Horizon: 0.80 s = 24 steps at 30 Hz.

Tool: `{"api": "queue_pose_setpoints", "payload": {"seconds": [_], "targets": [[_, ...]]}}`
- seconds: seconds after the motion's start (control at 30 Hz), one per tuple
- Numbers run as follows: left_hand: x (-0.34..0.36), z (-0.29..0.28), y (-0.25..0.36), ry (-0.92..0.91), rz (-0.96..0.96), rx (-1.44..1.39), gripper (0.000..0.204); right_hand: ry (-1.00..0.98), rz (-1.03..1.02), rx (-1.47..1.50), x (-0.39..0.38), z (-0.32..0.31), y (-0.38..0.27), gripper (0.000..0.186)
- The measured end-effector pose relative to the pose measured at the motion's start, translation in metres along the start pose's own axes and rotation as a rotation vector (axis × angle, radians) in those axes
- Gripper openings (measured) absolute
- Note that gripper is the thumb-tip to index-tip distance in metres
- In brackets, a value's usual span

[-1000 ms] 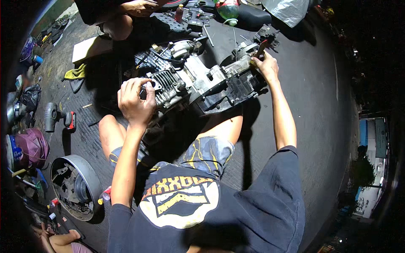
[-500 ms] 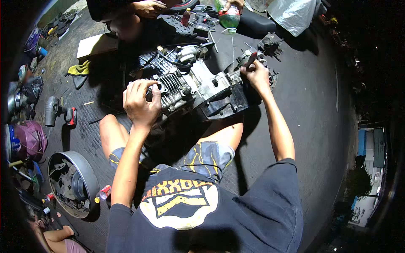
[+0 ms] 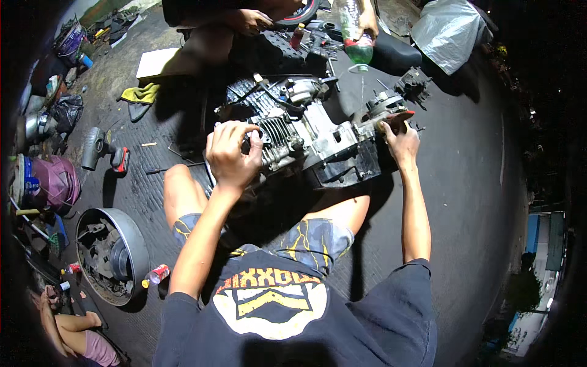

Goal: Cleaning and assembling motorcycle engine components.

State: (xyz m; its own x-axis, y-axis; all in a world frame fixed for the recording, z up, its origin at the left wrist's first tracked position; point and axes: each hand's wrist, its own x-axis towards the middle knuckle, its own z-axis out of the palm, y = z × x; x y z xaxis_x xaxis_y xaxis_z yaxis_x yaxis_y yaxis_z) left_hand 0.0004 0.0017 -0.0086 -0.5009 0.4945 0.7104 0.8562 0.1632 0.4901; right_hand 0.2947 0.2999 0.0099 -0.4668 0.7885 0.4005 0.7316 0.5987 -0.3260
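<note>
A greasy metal engine (image 3: 321, 134) with a finned cylinder lies in front of my bent legs. My left hand (image 3: 232, 153) is closed on its left end, thumb and fingers curled around the edge beside the fins. At the right end, my right hand (image 3: 402, 144) grips a dark, flat tool with a red edge (image 3: 400, 116), held against or just over the round housing (image 3: 385, 105); its exact kind is unclear. Above that end, a co-worker's hand (image 3: 368, 23) tilts a green plastic bottle (image 3: 358, 49) neck down, and a thin stream of liquid falls from it.
A dark engine part (image 3: 414, 85) lies beyond my right hand. To my left are a cordless power tool (image 3: 101, 150), a round metal drum (image 3: 137, 244) holding parts, a small bottle (image 3: 156, 276) and a yellow-grey glove (image 3: 140, 95). Another person's hand (image 3: 254, 21) is at the far side.
The whole view has shifted, so the scene sits further right and lower. In my right hand the tool has turned from pointing upward to pointing rightward. My left hand keeps its hold.
</note>
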Motion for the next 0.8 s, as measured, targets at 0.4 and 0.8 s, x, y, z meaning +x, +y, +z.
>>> {"api": "queue_pose_setpoints", "payload": {"seconds": [0.4,0.8], "targets": [[0.008,-0.004,0.001,-0.024,-0.009,0.015,0.008,0.305,0.113,-0.030,0.009,0.027,0.016,0.030],[-0.002,-0.002,0.006,-0.006,0.006,0.021,0.008,0.318,0.172,0.166,-0.001,0.034,0.035,0.023]]}}
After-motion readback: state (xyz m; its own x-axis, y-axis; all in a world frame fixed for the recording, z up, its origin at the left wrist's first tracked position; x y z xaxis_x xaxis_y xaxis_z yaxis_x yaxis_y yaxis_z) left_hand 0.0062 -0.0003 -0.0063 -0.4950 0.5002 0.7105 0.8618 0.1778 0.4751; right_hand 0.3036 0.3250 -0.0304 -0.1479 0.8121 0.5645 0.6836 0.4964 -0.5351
